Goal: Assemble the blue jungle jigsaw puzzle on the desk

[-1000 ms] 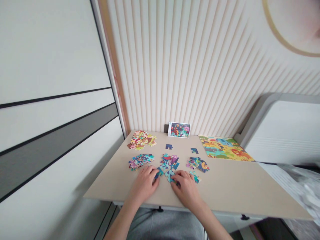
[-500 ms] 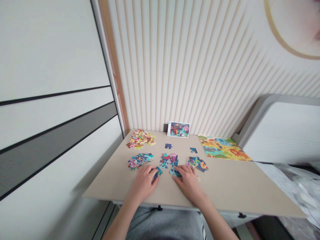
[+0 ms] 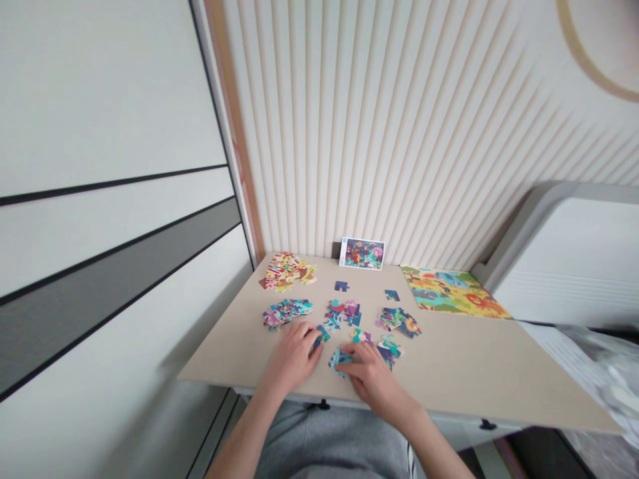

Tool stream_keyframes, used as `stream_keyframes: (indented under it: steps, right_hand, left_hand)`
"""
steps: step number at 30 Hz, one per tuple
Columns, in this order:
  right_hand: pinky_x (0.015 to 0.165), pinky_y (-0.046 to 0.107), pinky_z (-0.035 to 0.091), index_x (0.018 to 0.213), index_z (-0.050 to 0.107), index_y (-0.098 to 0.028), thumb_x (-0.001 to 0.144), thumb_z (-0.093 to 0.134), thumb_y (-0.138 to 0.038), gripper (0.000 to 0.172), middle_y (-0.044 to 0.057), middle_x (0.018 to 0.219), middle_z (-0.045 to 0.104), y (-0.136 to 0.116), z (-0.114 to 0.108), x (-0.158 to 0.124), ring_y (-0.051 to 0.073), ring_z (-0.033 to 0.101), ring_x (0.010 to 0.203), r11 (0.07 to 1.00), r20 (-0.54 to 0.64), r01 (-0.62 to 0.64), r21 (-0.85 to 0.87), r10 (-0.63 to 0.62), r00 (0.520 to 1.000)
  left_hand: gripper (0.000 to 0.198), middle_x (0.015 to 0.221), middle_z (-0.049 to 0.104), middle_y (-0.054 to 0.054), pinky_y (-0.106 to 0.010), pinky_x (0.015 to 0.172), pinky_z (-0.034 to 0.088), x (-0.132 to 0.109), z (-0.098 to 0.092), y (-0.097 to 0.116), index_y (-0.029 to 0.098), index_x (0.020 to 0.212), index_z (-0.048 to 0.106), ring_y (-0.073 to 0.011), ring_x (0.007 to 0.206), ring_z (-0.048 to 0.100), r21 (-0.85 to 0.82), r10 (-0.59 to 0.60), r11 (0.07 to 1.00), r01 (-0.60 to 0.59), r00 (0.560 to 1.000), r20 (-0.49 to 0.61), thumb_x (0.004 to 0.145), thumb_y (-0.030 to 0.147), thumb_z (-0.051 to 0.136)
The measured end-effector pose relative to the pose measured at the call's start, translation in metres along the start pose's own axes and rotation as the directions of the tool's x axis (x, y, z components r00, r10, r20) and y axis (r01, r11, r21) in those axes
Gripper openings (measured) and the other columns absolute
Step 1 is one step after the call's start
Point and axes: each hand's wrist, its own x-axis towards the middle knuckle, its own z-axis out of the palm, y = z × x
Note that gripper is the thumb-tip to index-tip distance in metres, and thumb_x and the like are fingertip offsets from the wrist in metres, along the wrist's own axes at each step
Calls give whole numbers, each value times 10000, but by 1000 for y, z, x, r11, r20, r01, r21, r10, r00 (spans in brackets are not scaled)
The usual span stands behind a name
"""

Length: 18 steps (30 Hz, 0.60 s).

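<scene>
My left hand (image 3: 298,351) is closed at the table's near side, its fingers on a dark blue and teal puzzle piece (image 3: 323,334). To its right, my right hand (image 3: 369,367) has its fingertips on a light blue puzzle piece (image 3: 339,360) close to the front edge. A few joined puzzle pieces (image 3: 343,315) with red, blue and pink parts lie beyond both hands. Partly hidden behind the right hand are more colourful pieces (image 3: 389,347). Loose pieces (image 3: 398,320) form a heap farther right, and another pile (image 3: 287,313) sits beyond the left hand.
A picture card (image 3: 365,254) leans against the ribbed wall. Yellow and red pieces (image 3: 288,271) are heaped at the back left. Two single blue pieces (image 3: 342,286) (image 3: 392,295) lie apart. A finished animal puzzle (image 3: 452,293) is at the right, near a grey-white panel (image 3: 574,259).
My right hand has drawn a light blue piece toward the front edge, away from the joined pieces, uncovering pieces behind it. My left hand stays at its piece. The view has shifted slightly.
</scene>
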Motion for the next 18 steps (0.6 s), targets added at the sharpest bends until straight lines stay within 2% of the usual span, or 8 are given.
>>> stream_keyframes:
  steps: [3,6,12,14,18]
  right_hand:
    - [1059,397,455,1193,746,-314,944,526,-84,404,59,1274,689,-6,3,-5,215,597,1223,997,14,49,54,-50,999]
    - [1124,392,409,1167,755,-296,975,497,-112,371,33,1293,702,-13,1,-7,196,565,1300,985,52,107,139,-115,992]
    - [1174,440,364,1200,733,-296,937,494,-96,408,29,1346,672,-17,-6,-10,203,537,1338,986,39,90,141,-96,995]
    - [1174,451,367,1210,722,-303,937,496,-107,405,33,1379,644,-12,-11,-15,210,518,1349,995,-14,45,93,-44,999]
    - [1157,493,382,1259,693,-310,949,512,-174,383,64,1466,558,10,-23,-32,262,466,1390,981,-145,-179,-68,168,975]
  left_hand:
    - [171,1073,620,-69,-445,956,506,0,0,0,252,1099,656,-259,1053,592,2,1,1000,-1,1000,0,953,223,571]
    - [170,1083,617,-69,-449,963,503,-1,0,0,249,1102,651,-256,1056,586,10,-1,1000,1,1000,8,960,224,561]
    - [182,1070,623,-70,-439,929,518,-1,5,-4,257,1101,666,-249,1027,592,2,24,1000,-24,1000,-20,973,243,537]
    - [196,1070,628,-71,-439,911,523,-2,6,-6,263,1106,676,-249,1010,596,-2,33,999,-33,999,-22,975,244,532]
    - [224,1090,633,-79,-451,920,520,-2,8,-9,268,1130,689,-260,1032,597,-5,30,1000,-31,999,-18,975,238,530]
